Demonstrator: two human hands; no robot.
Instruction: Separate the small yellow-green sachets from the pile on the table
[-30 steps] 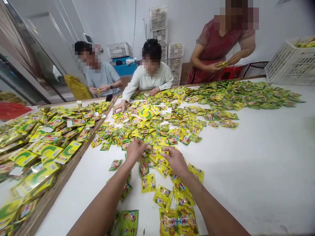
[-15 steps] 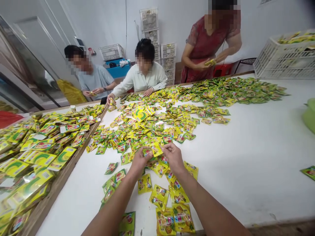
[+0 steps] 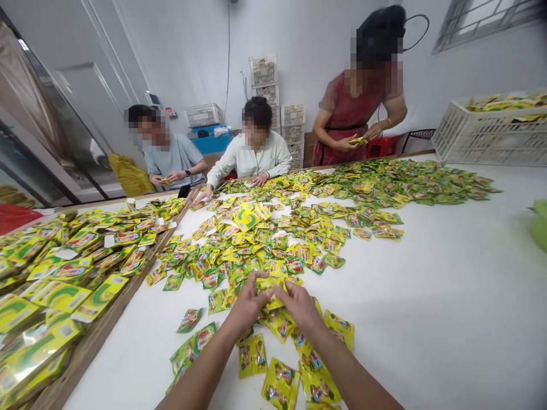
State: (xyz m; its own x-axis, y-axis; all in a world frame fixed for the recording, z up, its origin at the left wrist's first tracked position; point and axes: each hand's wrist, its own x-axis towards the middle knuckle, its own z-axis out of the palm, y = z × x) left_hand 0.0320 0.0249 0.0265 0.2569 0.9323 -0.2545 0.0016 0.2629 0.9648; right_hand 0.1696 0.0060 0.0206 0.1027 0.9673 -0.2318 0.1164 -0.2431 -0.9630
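My left hand [image 3: 248, 304] and my right hand [image 3: 302, 307] are close together over the near end of a heap of sachets, thumbs nearly touching. Between them is a yellow packet [image 3: 276, 282], gripped by the fingers of both; its lower part is covered by my thumbs. Beneath and behind my hands spreads the heap of green and yellow sachets [image 3: 256, 250]. Closer to me, several yellow sachets [image 3: 280, 384] with a pineapple print lie under and beside my forearms. Green sachets [image 3: 192, 347] lie left of my left forearm.
A wooden strip [image 3: 141, 273] divides the white table [image 3: 427, 302] from piled yellow cartons [image 3: 64, 293] on the left. Three co-workers sit or stand across the table, two holding small packets. A white crate [image 3: 491, 134] of packets and a green container [image 3: 539, 225] stand at right.
My hands have drawn closer together around the yellow packet. The view has tilted up. The middle co-worker's hand no longer holds a raised packet and rests lower at the wooden strip.
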